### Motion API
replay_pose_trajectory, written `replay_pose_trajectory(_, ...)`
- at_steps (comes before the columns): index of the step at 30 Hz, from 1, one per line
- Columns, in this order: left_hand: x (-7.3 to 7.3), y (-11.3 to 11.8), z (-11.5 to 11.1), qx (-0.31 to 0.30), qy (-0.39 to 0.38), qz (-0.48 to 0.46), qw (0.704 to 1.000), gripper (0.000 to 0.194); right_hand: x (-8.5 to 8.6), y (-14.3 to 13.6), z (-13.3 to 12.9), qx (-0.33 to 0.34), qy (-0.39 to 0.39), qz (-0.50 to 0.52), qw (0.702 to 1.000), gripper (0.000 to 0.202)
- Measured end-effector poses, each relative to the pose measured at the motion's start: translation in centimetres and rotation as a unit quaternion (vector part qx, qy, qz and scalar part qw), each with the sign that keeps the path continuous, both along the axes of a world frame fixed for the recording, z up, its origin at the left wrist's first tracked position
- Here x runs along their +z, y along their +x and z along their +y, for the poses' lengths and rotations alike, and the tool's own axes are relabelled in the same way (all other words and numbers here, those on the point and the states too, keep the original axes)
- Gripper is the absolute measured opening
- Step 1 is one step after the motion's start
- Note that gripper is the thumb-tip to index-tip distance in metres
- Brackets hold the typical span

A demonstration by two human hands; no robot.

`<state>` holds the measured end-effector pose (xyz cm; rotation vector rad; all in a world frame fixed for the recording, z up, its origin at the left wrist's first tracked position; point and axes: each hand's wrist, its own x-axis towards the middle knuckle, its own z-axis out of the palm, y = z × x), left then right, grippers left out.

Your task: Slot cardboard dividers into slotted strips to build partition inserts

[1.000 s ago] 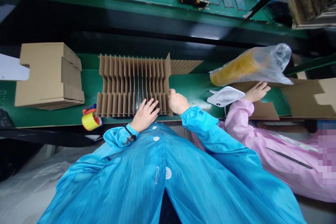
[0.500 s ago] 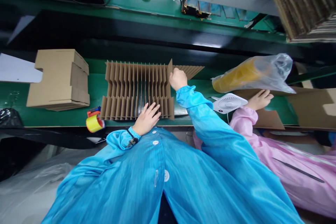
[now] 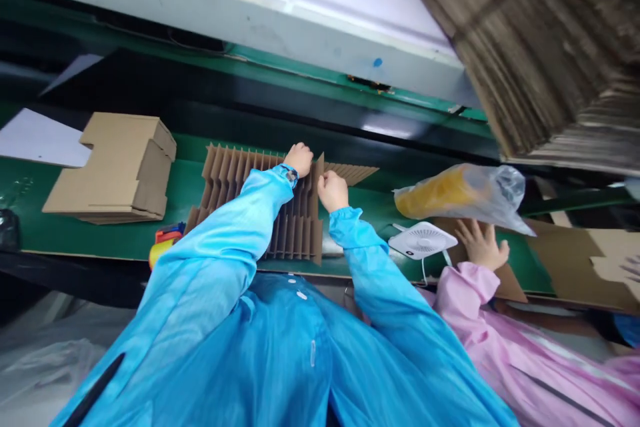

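Note:
A cardboard divider grid point(image 3: 295, 237) with many upright slats stands on the green bench in front of me. My left hand point(image 3: 299, 159) reaches over its far edge, near the back right, with fingers bent down on the slat tops; what they pinch, if anything, is hidden. At the grid's right side, my right hand point(image 3: 333, 191) has its fingers curled against the tall end slat. Behind that slat, a slanted set of cardboard strips point(image 3: 353, 173) leans out to the right.
Folded cardboard boxes point(image 3: 110, 167) and a tape dispenser point(image 3: 167, 240) are on the left. Rightward are a white fan point(image 3: 423, 240), a bagged yellow roll point(image 3: 450, 192) and a co-worker's hand point(image 3: 483, 247). Stacked cardboard point(image 3: 560, 53) sits on the upper shelf point(image 3: 300, 27).
My left hand has moved from the grid's near edge to its far edge, and its arm now crosses the grid. My right hand stays by the end slat. The camera view has shifted.

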<state>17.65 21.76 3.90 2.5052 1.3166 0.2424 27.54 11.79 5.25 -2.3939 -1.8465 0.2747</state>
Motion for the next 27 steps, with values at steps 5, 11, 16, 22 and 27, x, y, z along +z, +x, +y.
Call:
replay_pose_trajectory(5,-1.8,1.2,1.9,-0.017,-0.038,0.019,0.999,0.031,0.0,0.1,0.1,-0.004,-0.006,0.004,1.0,0.028)
replay_pose_trajectory(11,-2.1,1.3,1.5,-0.02,-0.066,0.025,0.997,0.029,0.0,0.1,-0.1,0.005,-0.022,-0.009,1.0,0.03)
replay_pose_trajectory(16,-1.9,1.0,1.0,-0.021,-0.071,0.015,0.997,0.028,-0.5,0.0,-0.3,0.012,-0.019,-0.031,0.999,0.033)
replay_pose_trajectory(22,-2.0,0.9,0.5,-0.026,-0.07,0.014,0.997,0.027,-1.6,0.6,0.7,0.024,-0.056,-0.03,0.998,0.029)
replay_pose_trajectory(27,-2.5,1.0,0.4,-0.026,-0.058,0.002,0.998,0.029,-2.7,0.5,1.5,0.025,-0.062,-0.022,0.998,0.03)
